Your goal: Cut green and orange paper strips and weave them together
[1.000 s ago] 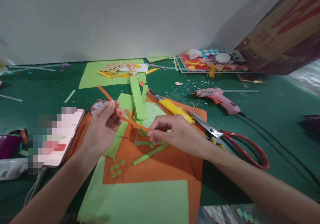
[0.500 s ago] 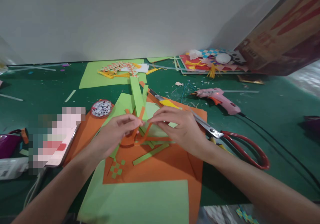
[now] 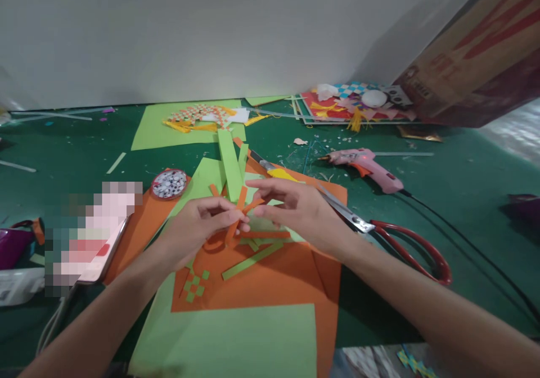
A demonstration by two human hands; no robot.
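Note:
My left hand (image 3: pixel 205 217) pinches orange paper strips (image 3: pixel 242 196) between thumb and fingers; they cross at the fingertips. My right hand (image 3: pixel 293 206) is just to the right, its thumb and fingers apart around the loose end of one strip. Whether they touch that end, I cannot tell. Below the hands lie more orange strips and a green strip (image 3: pixel 253 260) on an orange sheet (image 3: pixel 278 288). A small green-and-orange checkered weave (image 3: pixel 197 286) is nearer to me. Beyond the fingertips extend longer green strips (image 3: pixel 230 164).
Scissors with red handles (image 3: pixel 411 248) and a yellow cutter (image 3: pixel 282 174) lie by my right hand. Further right is a pink glue gun (image 3: pixel 367 167) with its cord. At left are a round box of googly eyes (image 3: pixel 169 184) and a phone (image 3: pixel 113 248). A woven fan piece (image 3: pixel 198 116) lies behind.
My right hand's fingers have opened and come away from the pinch. The strip that looped between the hands now points up to the right. My left hand keeps its pinch.

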